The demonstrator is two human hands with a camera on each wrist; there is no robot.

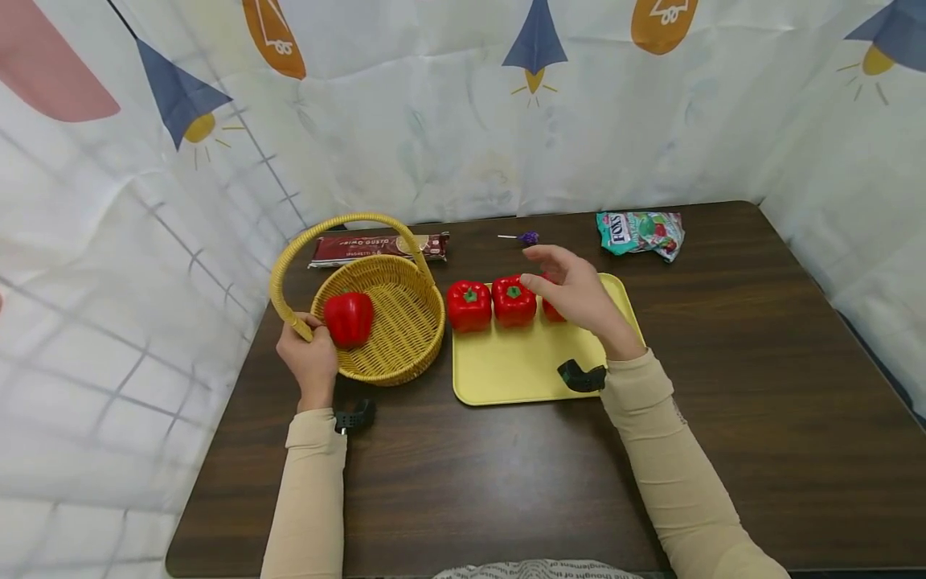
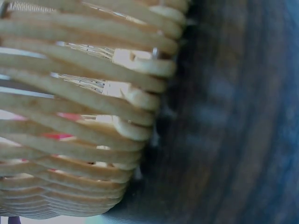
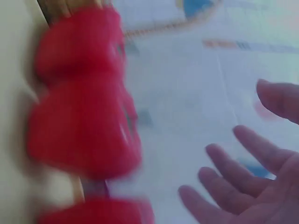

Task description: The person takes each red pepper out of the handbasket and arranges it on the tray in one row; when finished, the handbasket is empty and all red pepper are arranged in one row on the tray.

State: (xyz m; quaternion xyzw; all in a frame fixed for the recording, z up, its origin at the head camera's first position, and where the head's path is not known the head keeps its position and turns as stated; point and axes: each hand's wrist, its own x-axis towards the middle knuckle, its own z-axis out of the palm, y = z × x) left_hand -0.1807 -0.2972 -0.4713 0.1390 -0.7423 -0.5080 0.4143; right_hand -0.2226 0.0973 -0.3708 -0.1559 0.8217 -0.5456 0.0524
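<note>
My left hand (image 1: 309, 358) grips the base of the handle of a yellow wicker basket (image 1: 401, 342) at its left side. One red bell pepper (image 1: 349, 319) lies inside the basket, near that hand. The basket's woven wall (image 2: 70, 102) fills much of the left wrist view, with bits of red through the gaps. My right hand (image 1: 575, 291) is over the yellow tray (image 1: 521, 370), its fingers spread and holding nothing. Three red bell peppers stand in a row along the tray's back: a left one (image 1: 469, 307), a middle one (image 1: 514, 301) and one partly hidden by the right hand.
Behind the basket lies a dark red packet of spaghetti (image 1: 376, 248). A small purple flower on a stick (image 1: 530, 238) lies behind the tray. Farther right is a teal FOX'S candy bag (image 1: 640, 233). Curtains enclose the dark wooden table (image 1: 760, 386) at the back and sides.
</note>
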